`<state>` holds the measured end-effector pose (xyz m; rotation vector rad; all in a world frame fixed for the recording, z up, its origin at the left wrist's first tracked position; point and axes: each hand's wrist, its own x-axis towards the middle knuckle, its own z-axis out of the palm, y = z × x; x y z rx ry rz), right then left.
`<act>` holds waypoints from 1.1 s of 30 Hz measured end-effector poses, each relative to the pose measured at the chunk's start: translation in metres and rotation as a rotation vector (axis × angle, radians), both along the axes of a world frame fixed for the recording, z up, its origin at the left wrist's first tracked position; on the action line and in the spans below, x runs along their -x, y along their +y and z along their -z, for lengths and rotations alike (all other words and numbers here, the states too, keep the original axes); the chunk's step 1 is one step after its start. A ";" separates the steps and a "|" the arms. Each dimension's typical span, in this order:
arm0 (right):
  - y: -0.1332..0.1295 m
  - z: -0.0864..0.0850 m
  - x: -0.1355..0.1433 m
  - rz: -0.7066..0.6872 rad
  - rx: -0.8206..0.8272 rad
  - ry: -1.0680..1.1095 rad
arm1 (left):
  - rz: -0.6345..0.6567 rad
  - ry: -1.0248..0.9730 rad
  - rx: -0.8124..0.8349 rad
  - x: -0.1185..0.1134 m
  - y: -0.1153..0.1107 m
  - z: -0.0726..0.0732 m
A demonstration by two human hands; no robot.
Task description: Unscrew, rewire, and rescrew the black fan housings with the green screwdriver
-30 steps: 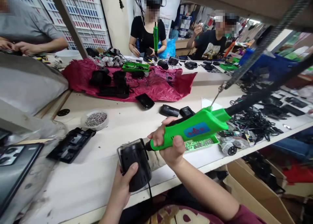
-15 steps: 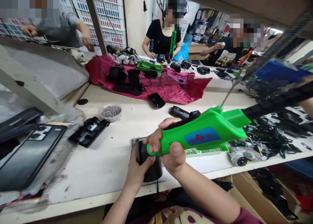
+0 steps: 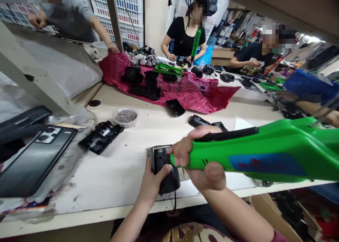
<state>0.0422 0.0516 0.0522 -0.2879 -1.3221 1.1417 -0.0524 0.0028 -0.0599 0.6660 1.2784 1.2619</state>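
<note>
In my right hand (image 3: 203, 161) is a green electric screwdriver (image 3: 243, 153), its fingers wrapped round the front of the handle. The tool lies nearly level, with its nose against a black plastic housing (image 3: 169, 182) near the table's front edge. The bit itself is hidden. My left hand (image 3: 153, 178) grips the housing from the left, thumb on top. A black cord (image 3: 175, 201) hangs from the housing over the edge. Beyond the hands lie black plastic parts (image 3: 201, 122). A round dish of small screws (image 3: 126, 116) sits further left.
A smartphone (image 3: 39, 161) and an open black casing (image 3: 102, 138) lie at left. Pink plastic sheeting (image 3: 212, 97) with black parts spreads across the back. A metal post (image 3: 34, 69) rises at left. Co-workers (image 3: 185, 41) sit across the table.
The screwdriver has tipped from slanting upward to nearly level, its rear end now further right and closer. My left hand still holds the housing. A co-worker's hand at left has reached toward the pink sheeting.
</note>
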 end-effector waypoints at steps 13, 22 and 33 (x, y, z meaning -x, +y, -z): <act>0.017 0.030 0.016 -0.038 0.075 0.100 | -0.071 0.038 0.042 0.000 0.006 0.016; 0.016 0.023 0.003 -0.131 0.114 0.057 | -0.092 0.083 0.008 -0.006 -0.002 0.010; 0.004 0.020 -0.007 -0.049 0.017 0.263 | -0.073 -0.085 0.058 -0.002 -0.004 0.003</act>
